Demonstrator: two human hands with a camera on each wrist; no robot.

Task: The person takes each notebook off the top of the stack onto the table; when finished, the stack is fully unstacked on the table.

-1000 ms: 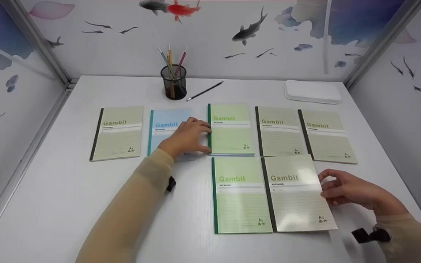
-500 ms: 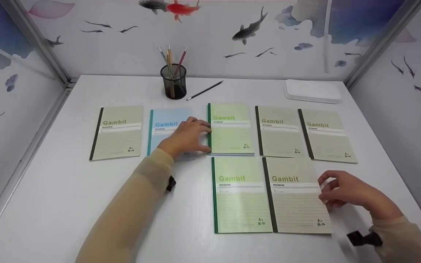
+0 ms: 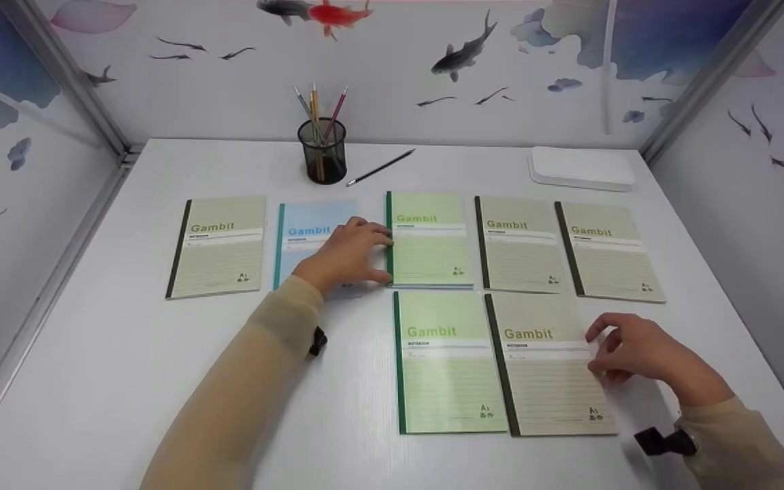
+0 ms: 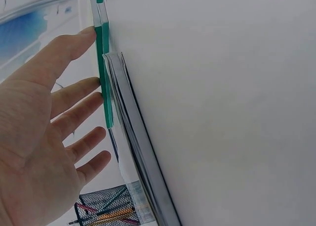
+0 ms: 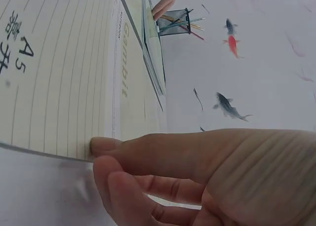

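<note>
Several "Gambit" notebooks lie in two rows on the white table [image 3: 126, 367]. My left hand [image 3: 351, 255] rests flat on the blue notebook [image 3: 307, 231], its straight fingers touching the green spine of the back-row green notebook [image 3: 429, 238]. In the left wrist view the left hand [image 4: 44, 137] is spread open against that green spine [image 4: 104, 87]. My right hand [image 3: 627, 350] holds the right edge of the front-row olive notebook [image 3: 548, 367], which lies flat beside a green notebook [image 3: 446, 364]. In the right wrist view the right hand [image 5: 173, 171] has its thumb on the olive notebook's cover [image 5: 59, 87] and its fingers curled at the edge.
Three more olive notebooks lie in the back row, one far left [image 3: 218, 246] and two right [image 3: 518, 243] [image 3: 606, 252]. A black mesh pencil cup [image 3: 322, 150], a loose pencil [image 3: 382, 168] and a white box [image 3: 581, 169] sit behind them. Partition walls enclose the table.
The front-row olive notebook, slightly lifted a second ago, now lies flat and has shifted a little left against the green one. My right hand followed it. The left hand has not moved.
</note>
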